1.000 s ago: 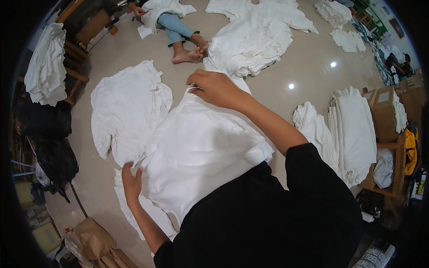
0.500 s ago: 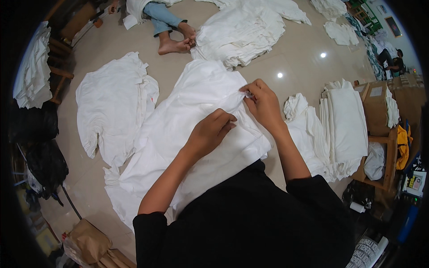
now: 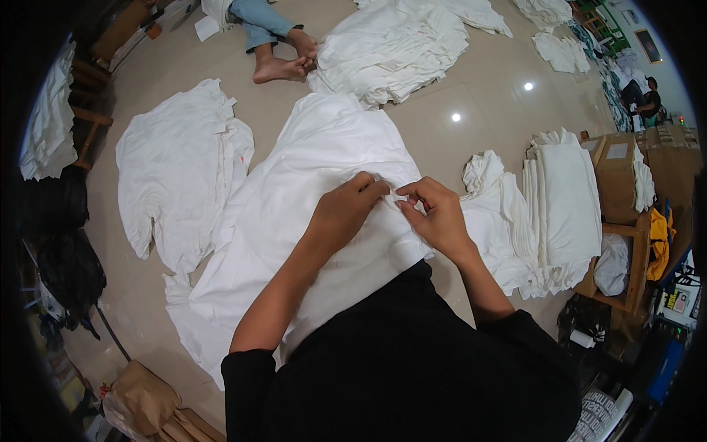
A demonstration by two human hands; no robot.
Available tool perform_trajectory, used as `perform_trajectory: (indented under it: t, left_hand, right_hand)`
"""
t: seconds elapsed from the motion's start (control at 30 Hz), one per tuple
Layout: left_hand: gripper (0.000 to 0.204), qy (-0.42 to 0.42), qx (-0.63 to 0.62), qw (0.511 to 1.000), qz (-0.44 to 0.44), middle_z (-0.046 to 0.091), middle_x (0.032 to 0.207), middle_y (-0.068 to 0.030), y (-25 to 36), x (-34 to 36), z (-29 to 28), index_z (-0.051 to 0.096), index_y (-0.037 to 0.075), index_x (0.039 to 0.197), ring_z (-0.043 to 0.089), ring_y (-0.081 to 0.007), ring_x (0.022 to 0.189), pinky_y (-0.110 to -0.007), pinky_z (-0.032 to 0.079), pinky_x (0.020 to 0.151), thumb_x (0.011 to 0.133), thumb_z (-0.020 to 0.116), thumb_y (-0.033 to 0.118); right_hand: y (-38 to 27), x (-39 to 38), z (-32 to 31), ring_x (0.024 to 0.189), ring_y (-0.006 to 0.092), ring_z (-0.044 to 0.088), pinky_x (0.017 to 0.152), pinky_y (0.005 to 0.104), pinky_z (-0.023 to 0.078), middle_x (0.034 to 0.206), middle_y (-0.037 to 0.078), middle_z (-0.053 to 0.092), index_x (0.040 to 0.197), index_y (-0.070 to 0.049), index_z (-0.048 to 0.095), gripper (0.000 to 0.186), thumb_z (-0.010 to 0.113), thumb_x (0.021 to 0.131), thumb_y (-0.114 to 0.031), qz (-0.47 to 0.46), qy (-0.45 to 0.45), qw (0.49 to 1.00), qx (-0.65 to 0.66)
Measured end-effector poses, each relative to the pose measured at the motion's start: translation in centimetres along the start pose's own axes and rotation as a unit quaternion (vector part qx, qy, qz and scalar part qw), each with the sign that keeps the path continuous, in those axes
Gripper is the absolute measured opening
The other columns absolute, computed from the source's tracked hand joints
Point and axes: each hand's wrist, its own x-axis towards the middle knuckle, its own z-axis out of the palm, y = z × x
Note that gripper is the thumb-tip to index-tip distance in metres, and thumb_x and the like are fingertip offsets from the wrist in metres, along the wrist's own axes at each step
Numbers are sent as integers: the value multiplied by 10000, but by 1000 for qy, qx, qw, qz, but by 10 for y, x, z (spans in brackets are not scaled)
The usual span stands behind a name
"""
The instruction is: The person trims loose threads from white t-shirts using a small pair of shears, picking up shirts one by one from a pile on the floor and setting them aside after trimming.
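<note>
I see the white cloth spread wide in front of the wearer's black shirt, over the tiled floor. The right hand pinches a small fold of this cloth between thumb and fingertips. The left hand is just beside it, with its fingers bent and narrow at the same fold; I cannot tell if some fabric is gripped between them. To the left of the cloth I have a flat pile of white garments, and to the right a folded white stack, near a cardboard box. Ahead of the hands lies a bigger white heap, and another person's bare feet are close to it.
</note>
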Motion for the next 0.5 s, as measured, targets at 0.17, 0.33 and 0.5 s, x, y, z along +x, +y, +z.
perform_trajectory:
  t: [0.17, 0.33, 0.5]
  left_hand:
    - [180, 5, 24, 1000, 10, 622, 1079, -26, -8, -4, 6, 676, 123, 1117, 701, -246, 948, -393, 594, 741, 940, 692, 90]
    - [152, 35, 14, 999, 31, 633, 1110, -14, -11, -10, 4, 680, 108, 1046, 700, -237, 961, -384, 601, 741, 908, 713, 54]
    - [128, 111, 11, 990, 92, 693, 1209, -3, -9, -12, -4, 686, 80, 929, 696, -235, 931, -382, 596, 756, 856, 762, 8]
  right_hand:
    - [4, 2, 11, 729, 216, 670, 681, 347, 533, 903, 99, 687, 1068, -43, 777, 217, 827, 858, -59, 5, -4, 1000, 0]
    - [11, 4, 20, 708, 133, 544, 663, 278, 462, 851, 50, 625, 1087, -29, 792, 198, 809, 889, -29, 1, -8, 1000, 14]
    - [6, 9, 7, 714, 90, 524, 644, 252, 423, 863, 25, 637, 1024, -8, 783, 109, 788, 919, -38, 15, -39, 996, 77]
